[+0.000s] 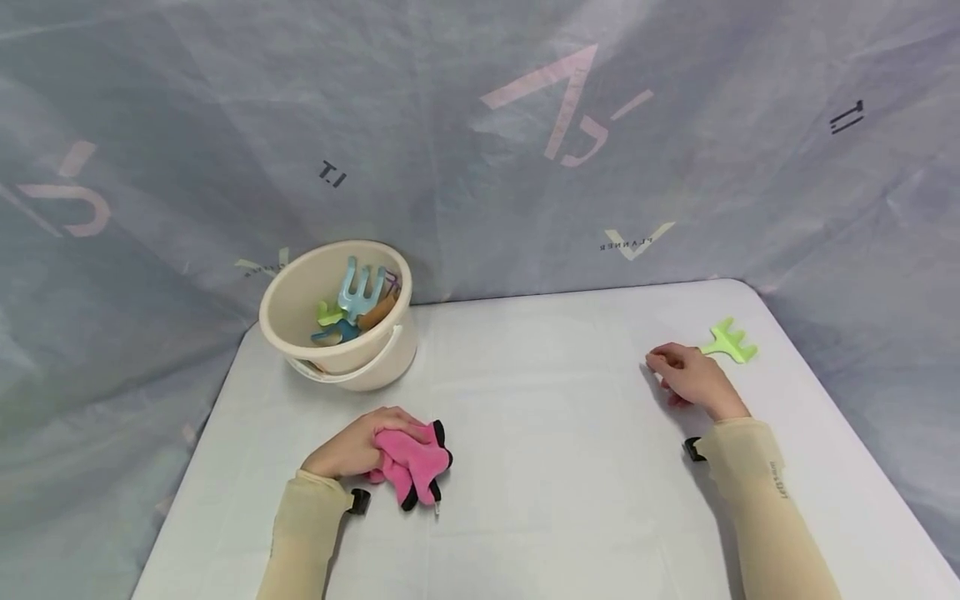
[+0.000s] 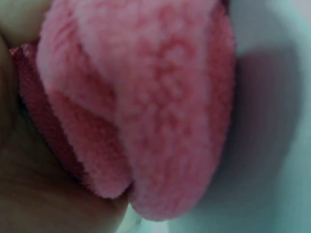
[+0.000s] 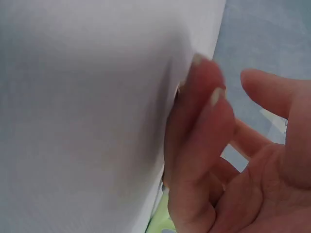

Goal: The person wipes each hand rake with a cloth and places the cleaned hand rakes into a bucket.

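My left hand [image 1: 360, 446] grips a bunched pink fuzzy cloth [image 1: 415, 458] with black tips, resting on or just over the table. Pink fleece [image 2: 165, 107] fills most of the left wrist view, with part of the hand beside it. Over at the right, my right hand [image 1: 693, 379] is loosely bent, and in the right wrist view its thumb [image 3: 272, 92] stands apart from the fingers with nothing between. Just behind that hand lies a light green toy rake [image 1: 731, 340]; its handle end is hidden, and whether the hand touches it I cannot tell.
A cream bucket [image 1: 367, 375] stands at the table's back left, holding a light blue toy fork [image 1: 360, 292] and several other colourful pieces. Its handle [image 1: 345, 375] hangs down in front. Grey printed fabric [image 1: 480, 150] rises behind the white table [image 1: 540, 400].
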